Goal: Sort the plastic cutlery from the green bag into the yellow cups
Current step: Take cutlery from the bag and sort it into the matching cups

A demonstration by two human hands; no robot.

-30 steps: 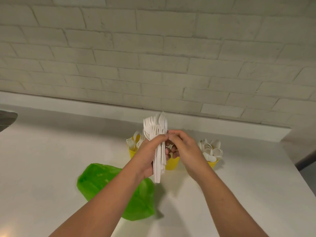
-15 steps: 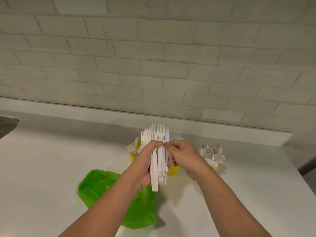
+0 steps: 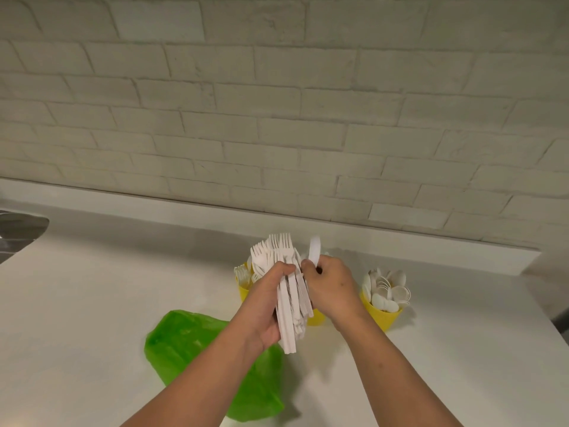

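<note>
A left hand [image 3: 267,298] clamps a bundle of forks [image 3: 284,291] upright; right-hand fingers [image 3: 308,268] pinch one knife [image 3: 314,250] beside it. Yellow cups [image 3: 383,315] stand behind, green bag [image 3: 191,343] below on the surface [image 3: 92,303].

Green bag [image 3: 197,349] — yellow cups [image 3: 381,318].

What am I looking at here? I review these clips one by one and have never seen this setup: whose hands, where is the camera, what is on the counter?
No machine: a person works with bare hands, filmed by a camera on their head, looking forward and down. The left hand has a grip on a bundle of white plastic forks. The right hand pinches one separate white piece, probably a knife. On the white counter lie a green bag and yellow cups: one with spoons, one with forks, one mostly hidden behind the hands.
</note>
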